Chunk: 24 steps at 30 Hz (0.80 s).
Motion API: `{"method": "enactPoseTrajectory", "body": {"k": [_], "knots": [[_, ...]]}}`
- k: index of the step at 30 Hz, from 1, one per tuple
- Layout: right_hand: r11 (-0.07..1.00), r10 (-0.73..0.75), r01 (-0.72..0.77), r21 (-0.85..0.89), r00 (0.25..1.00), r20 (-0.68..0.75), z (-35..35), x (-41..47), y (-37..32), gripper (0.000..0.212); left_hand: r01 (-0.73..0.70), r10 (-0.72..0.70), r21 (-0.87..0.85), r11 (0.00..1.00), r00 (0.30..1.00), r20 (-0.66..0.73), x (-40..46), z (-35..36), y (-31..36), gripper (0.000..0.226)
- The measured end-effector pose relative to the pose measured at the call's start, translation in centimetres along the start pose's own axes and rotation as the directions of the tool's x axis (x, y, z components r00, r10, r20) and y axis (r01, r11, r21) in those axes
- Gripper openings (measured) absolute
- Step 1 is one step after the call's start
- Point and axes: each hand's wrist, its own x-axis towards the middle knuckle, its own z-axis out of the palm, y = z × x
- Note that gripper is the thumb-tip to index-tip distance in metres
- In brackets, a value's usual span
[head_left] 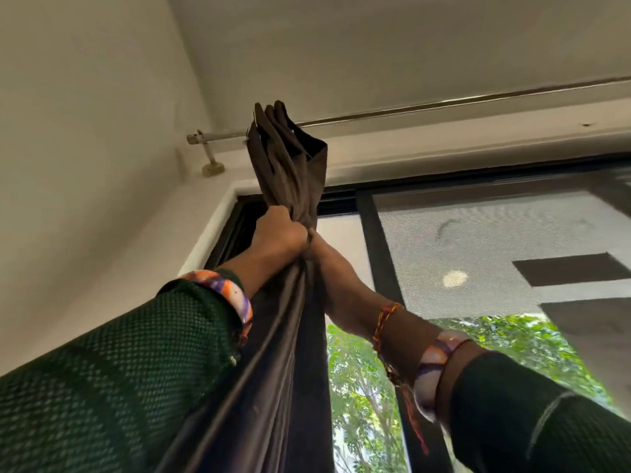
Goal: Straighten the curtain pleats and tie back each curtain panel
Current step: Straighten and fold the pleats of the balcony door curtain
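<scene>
- The dark brown curtain (293, 172) hangs from the metal rod (409, 109) and is bunched into one tight bundle that runs from the rod at about 12 o'clock down to the bottom edge at about 6 o'clock.
- The left hand (280, 230) reaches up from 8 o'clock and grips the bundle just below its flared top pleats, fingers curled tight round the cloth.
- The right hand (316, 249) comes up from 4 o'clock and presses against the same spot, touching the left hand; its fingers are hidden behind the cloth, so I cannot tell how they lie.
- Both forearms wear dark green sleeves (136, 370) and a colourful bangle (235, 295); a red-and-yellow thread (386, 319) circles the right wrist.
- The rod's end sits in a wall bracket (210, 162) at 11 o'clock from the hands.
- A black-framed window (379, 254) with a mesh screen fills the 3 o'clock side, green trees (358, 387) showing beyond.
</scene>
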Motion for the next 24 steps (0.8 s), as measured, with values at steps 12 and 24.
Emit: {"method": "enactPoseTrajectory", "body": {"k": [12,24], "knots": [[0.935,0.079,-0.052,-0.352,0.995,0.065,-0.2,-5.1,-2.1,0.019,0.200,-0.205,0.208,0.957,0.979,0.002,-1.9,-3.8,-3.1,0.047],[0.949,-0.099,0.008,-0.316,0.957,-0.273,7.8,1.3,-0.3,0.132,0.364,-0.318,-0.123,0.923,0.904,0.286,-0.6,-12.1,-7.3,0.066]]}}
